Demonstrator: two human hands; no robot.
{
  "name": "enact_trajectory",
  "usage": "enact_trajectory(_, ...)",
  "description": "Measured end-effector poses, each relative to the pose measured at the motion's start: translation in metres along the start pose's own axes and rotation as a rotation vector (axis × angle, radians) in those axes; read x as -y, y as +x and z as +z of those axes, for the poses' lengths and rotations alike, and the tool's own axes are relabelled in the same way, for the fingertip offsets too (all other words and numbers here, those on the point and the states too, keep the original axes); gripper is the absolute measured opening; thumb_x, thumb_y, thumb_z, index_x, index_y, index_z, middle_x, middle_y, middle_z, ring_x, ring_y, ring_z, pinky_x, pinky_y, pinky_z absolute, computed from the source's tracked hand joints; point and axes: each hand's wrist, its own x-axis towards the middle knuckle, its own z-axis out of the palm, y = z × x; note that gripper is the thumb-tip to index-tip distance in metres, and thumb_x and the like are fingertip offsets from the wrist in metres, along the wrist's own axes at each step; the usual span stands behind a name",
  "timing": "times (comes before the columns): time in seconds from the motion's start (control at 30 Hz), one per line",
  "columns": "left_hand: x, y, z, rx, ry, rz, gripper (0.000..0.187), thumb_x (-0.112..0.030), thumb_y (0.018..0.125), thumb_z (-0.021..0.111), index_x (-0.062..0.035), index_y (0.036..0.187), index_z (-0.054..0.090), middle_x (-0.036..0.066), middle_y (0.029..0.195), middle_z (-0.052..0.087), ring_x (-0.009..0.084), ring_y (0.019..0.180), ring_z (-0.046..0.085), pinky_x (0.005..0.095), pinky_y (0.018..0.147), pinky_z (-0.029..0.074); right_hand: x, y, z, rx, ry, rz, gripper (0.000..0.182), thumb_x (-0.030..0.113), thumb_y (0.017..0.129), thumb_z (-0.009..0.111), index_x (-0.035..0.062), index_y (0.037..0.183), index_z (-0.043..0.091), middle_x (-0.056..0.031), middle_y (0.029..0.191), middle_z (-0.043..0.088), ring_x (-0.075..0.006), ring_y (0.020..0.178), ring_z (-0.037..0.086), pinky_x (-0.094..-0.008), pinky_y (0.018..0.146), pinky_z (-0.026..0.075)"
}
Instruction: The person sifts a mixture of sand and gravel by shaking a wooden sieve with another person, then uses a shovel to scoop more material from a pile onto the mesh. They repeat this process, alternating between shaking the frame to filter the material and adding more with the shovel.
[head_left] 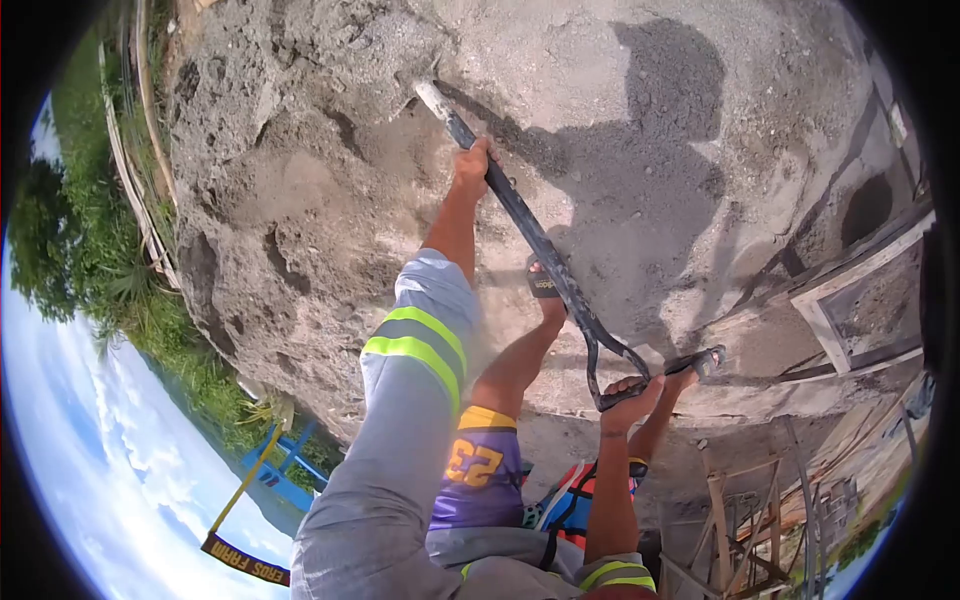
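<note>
Hands [474, 162] wide apart, left around shaft [543, 250], right around D-handle [592, 366]

Your left hand [474, 164] grips a D-handled tool [541, 246] near its pale far end [432, 100], your right hand [630, 402] its black handle loop [592, 368]. That end meets gritty grey sand [330, 205] (a broad shadow [640, 190] darkens part of it) beyond your sandals [543, 286].

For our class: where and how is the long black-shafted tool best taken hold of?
Probably at two places, from the loop end: right hand around the crossbar, since the open loop leaves room to wrap it; left hand around the slim, straight shaft farther along. The shaft slants up from the ground, presenting its loop.
</note>
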Motion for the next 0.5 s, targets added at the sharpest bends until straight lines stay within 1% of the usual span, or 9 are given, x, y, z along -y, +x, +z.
enact_trajectory(0.07,0.033,-0.041,0.005,0.020,-0.040,-0.054,0.012,-0.010,0.083,0.054,-0.0014,0.075,0.050,0.008,0.064,0.048,0.0195,0.055,0.051,0.0344,0.050,0.048,0.017,-0.008,-0.046,-0.094,-0.032,-0.023,0.052,0.054,0.089,0.042,0.0088,0.063,0.038,-0.0040,0.053,0.041,-0.0174,0.042,0.043,-0.0285,0.040,0.038)
enact_trajectory(0.13,0.067,-0.080,0.009,-0.008,-0.037,-0.142,0.014,-0.012,0.082,0.055,-0.0007,0.076,0.051,0.008,0.064,0.048,0.0198,0.055,0.052,0.0361,0.049,0.048,0.036,-0.023,-0.091,-0.163,-0.068,-0.063,0.052,0.054,0.089,0.043,0.0090,0.062,0.039,-0.0035,0.052,0.041,-0.0171,0.041,0.043,-0.0282,0.039,0.037)
enact_trajectory(0.2,0.098,-0.122,0.014,-0.037,0.059,-0.209,0.014,-0.012,0.080,0.056,-0.0010,0.075,0.051,0.007,0.064,0.049,0.0197,0.055,0.051,0.0363,0.050,0.048,0.041,-0.012,-0.165,-0.237,-0.166,-0.082,0.053,0.055,0.088,0.044,0.0085,0.062,0.040,-0.0030,0.053,0.041,-0.0162,0.040,0.043,-0.0286,0.038,0.036)
enact_trajectory(0.27,0.127,-0.166,0.016,0.014,0.071,-0.286,0.014,-0.013,0.079,0.057,-0.0016,0.074,0.051,0.007,0.065,0.049,0.0192,0.054,0.051,0.0362,0.049,0.048,0.054,-0.027,-0.216,-0.309,-0.228,-0.105,0.054,0.056,0.086,0.046,0.0081,0.062,0.041,-0.0026,0.053,0.042,-0.0154,0.040,0.042,-0.0289,0.037,0.036)
enact_trajectory(0.33,0.146,-0.221,0.033,-0.050,-0.015,-0.263,0.009,-0.009,0.080,0.054,-0.0020,0.076,0.050,0.008,0.060,0.050,0.0192,0.047,0.049,0.0324,0.045,0.046,0.078,-0.052,-0.248,-0.367,-0.248,-0.138,0.055,0.058,0.085,0.048,0.0078,0.062,0.042,-0.0022,0.054,0.042,-0.0145,0.039,0.042,-0.0293,0.036,0.035)
enact_trajectory(0.4,0.167,-0.264,0.044,-0.053,-0.092,-0.249,0.008,-0.008,0.080,0.053,-0.0021,0.081,0.048,0.007,0.059,0.048,0.0195,0.048,0.051,0.0320,0.045,0.046,0.106,-0.063,-0.294,-0.250,-0.251,-0.155,0.057,0.060,0.083,0.050,0.0080,0.062,0.041,-0.0022,0.054,0.042,-0.0144,0.039,0.040,-0.0301,0.037,0.035)
enact_trajectory(0.5,0.202,-0.303,0.061,0.008,0.121,-0.226,0.009,-0.008,0.081,0.053,-0.0030,0.084,0.046,0.007,0.062,0.047,0.0192,0.049,0.052,0.0323,0.046,0.047,0.140,-0.057,-0.345,-0.462,-0.303,-0.190,0.058,0.061,0.082,0.051,0.0073,0.063,0.044,-0.0020,0.055,0.043,-0.0136,0.041,0.041,-0.0299,0.038,0.034)
